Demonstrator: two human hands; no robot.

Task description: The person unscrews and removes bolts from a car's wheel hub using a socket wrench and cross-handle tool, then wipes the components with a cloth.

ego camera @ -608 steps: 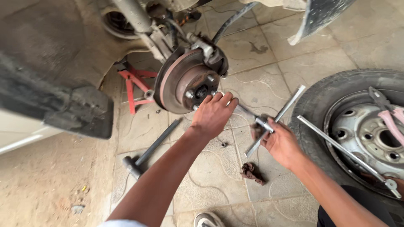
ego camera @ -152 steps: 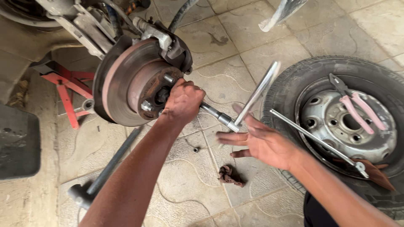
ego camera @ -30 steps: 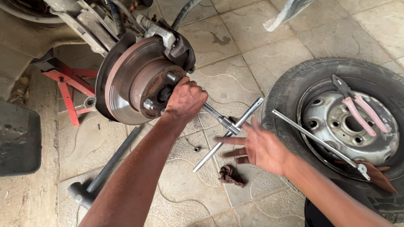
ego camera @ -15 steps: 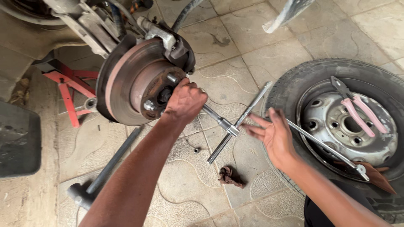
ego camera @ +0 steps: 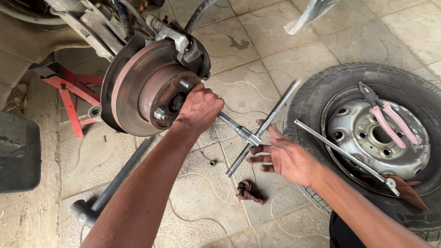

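view: single head camera, worn by the person, no second view to overlap
direction: looks steeply down and forward over both forearms at the tiled floor (ego camera: 257, 55)
distance: close, arm's length from the brake disc (ego camera: 133, 87)
frame left: jacked car body, red stand (ego camera: 69, 98)
frame right: loose wheel (ego camera: 367, 133) lying flat, cut by edge
bottom: forearms enter from lower edge, left hand (ego camera: 198, 108), right hand (ego camera: 285, 156)

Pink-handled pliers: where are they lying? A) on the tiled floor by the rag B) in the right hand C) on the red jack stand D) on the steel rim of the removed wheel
D: the pink-handled pliers lie across the steel rim of the removed wheel, beside a long metal rod, well clear of both hands.
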